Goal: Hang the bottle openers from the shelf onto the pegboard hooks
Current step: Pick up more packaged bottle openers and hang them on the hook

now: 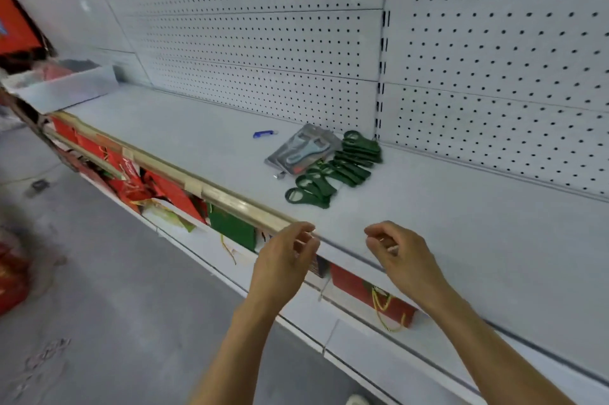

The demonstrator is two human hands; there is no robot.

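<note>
Several dark green bottle openers (pixel 333 170) lie in a loose row on the white shelf (pixel 184 131), close to the pegboard (pixel 263 42) behind it. No hooks show on the pegboard. My left hand (pixel 286 259) hovers at the shelf's front edge, fingers loosely curled, holding nothing. My right hand (pixel 402 256) is level with it a little to the right, fingers also curled and empty. Both hands are well short of the openers.
A grey packaged opener (pixel 301 149) lies next to the green ones, and a small blue item (pixel 263 133) sits further left. A white bin (pixel 62 85) stands at the shelf's far left end. Red and green gift bags (pixel 158 190) fill the shelf below.
</note>
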